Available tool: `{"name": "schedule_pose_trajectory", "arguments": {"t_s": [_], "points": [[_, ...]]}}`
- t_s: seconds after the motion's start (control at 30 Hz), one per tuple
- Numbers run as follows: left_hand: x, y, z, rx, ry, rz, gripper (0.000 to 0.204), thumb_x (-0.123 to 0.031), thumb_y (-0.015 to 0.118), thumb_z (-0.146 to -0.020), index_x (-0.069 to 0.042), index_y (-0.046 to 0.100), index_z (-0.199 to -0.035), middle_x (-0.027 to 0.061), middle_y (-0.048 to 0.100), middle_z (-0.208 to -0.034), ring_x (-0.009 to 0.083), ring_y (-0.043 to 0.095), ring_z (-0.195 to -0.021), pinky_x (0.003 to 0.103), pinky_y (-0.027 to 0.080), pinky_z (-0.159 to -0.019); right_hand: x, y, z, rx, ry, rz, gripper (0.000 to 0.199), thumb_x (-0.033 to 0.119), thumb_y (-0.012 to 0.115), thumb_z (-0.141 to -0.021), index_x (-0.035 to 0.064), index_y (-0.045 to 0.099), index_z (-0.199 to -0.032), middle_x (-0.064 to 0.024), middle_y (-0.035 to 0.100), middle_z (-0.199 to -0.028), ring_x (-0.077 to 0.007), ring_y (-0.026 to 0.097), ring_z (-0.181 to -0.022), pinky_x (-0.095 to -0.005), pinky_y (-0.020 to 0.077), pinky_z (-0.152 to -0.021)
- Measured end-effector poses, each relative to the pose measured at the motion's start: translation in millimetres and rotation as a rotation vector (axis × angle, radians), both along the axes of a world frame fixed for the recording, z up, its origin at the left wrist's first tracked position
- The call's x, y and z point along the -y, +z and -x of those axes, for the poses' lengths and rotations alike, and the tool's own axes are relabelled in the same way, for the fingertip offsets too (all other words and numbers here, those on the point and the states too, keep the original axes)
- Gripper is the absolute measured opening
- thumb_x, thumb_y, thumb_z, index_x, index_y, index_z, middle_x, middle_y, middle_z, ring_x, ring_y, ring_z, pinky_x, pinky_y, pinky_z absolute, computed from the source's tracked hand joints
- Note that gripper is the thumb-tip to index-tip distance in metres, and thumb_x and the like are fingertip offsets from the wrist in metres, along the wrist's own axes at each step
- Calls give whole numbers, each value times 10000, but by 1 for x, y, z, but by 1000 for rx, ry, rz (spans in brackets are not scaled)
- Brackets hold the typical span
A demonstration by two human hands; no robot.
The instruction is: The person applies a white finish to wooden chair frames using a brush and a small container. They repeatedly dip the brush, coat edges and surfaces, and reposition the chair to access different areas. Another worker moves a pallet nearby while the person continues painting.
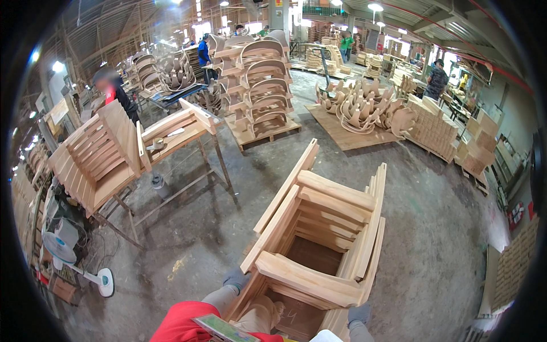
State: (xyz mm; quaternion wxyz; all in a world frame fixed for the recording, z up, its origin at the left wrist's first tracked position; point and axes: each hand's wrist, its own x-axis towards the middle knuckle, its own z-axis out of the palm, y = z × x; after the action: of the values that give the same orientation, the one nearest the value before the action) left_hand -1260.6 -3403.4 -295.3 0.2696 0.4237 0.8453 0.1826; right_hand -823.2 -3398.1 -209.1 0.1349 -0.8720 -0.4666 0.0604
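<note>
In front of me stands a stack of pale wooden frames (307,279), with straight side rails and slightly curved crosspieces around a hollow middle. My left hand (236,279), in a grey glove, closes on the left side of a frame near its lower end. On the opposite side, my right hand (359,313), also gloved in grey, grips the right edge near the bottom of the picture. Parts of the fingers on both hands are hidden by the wood. A brown board (313,255) shows down inside the stack.
To the left, a work table (199,132) bears more wooden frames and a cup (158,143). A standing fan (62,248) is at lower left. Stacked curved chair parts (265,85) stand ahead on a pallet. More curved pieces (364,108) lie to the right. Several people work farther off.
</note>
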Motion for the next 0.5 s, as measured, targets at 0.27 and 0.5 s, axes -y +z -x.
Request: {"name": "schedule_pose_trajectory", "arguments": {"t_s": [0.27, 0.5], "points": [[4, -6, 5, -10, 5, -50, 414, -415, 540, -739, -79, 655, -951, 207, 640, -820, 348, 639, -767, 411, 491, -651, 2, 7, 13, -30, 30, -67, 500, 233, 681, -669, -41, 500, -1046, -278, 558, -1063, -391, 545, -1008, -396, 436, -860], [-1, 7, 0, -37, -10, 7, 447, -433, 552, -738, -53, 651, -951, 219, 637, -802, 357, 641, -758, 417, 494, -656, -2, -10, -5, -81, -8, 5, 611, 237, 697, -655, -53, 458, -1137, -284, 521, -1130, -386, 502, -1083, -375, 399, -928]]}}
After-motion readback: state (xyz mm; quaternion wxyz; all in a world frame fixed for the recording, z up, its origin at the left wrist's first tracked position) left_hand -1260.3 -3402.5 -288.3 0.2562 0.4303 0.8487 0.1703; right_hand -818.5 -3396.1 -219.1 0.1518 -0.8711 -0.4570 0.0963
